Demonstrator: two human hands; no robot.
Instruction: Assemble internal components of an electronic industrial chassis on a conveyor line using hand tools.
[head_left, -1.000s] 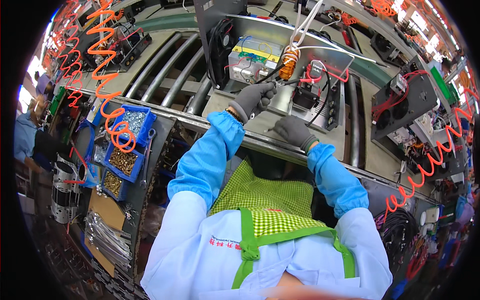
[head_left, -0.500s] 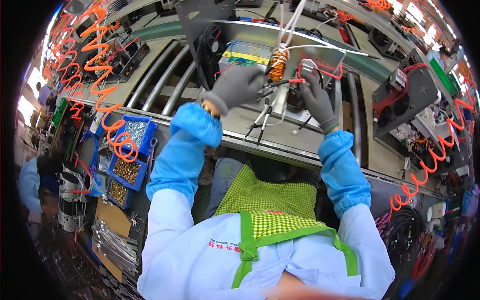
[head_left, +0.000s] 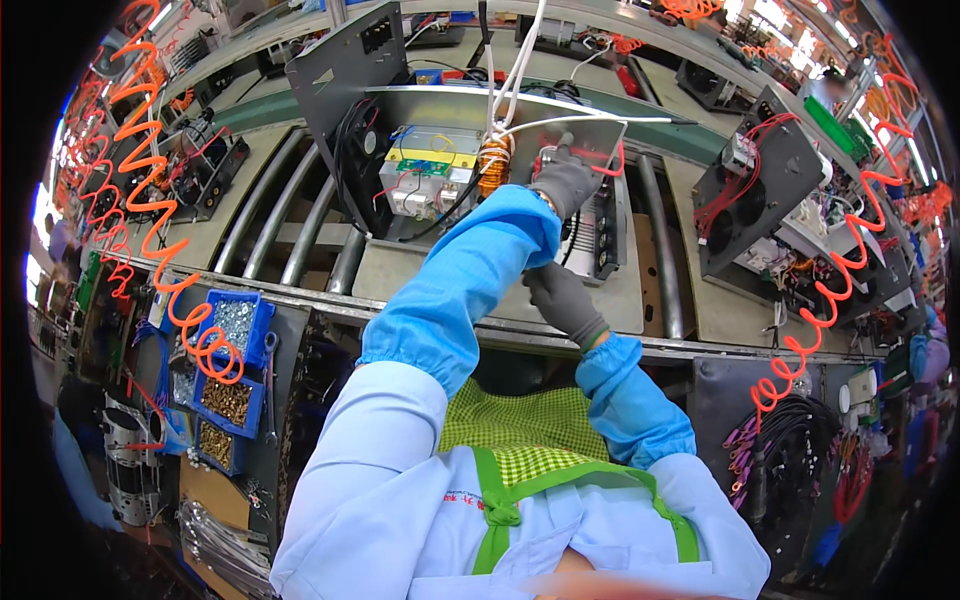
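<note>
An open metal chassis (head_left: 365,210) with a grey upright panel (head_left: 347,75) stands on the bench before me. Inside it sit a power unit with a yellow strip (head_left: 432,165), a copper-wound coil (head_left: 494,165) and a bent red cable (head_left: 612,165). My left hand (head_left: 565,184), gloved in grey, reaches across to the right side by the red cable, its fingers curled round something too hidden to name. Lower down, at the near edge, my right hand (head_left: 568,305) is closed by a black cable (head_left: 571,240); my left sleeve partly covers its fingertips.
Metal rollers (head_left: 308,232) flank the chassis. Blue bins (head_left: 228,400) of small hardware and a wrench (head_left: 270,385) lie at left. Orange coiled hoses (head_left: 165,240) hang on both sides. Another chassis (head_left: 745,190) stands at right.
My left hand has crossed from the power unit to the chassis's right side. My right hand has dropped from the red cable to the near edge. The view has shifted, so the scene sits farther left.
</note>
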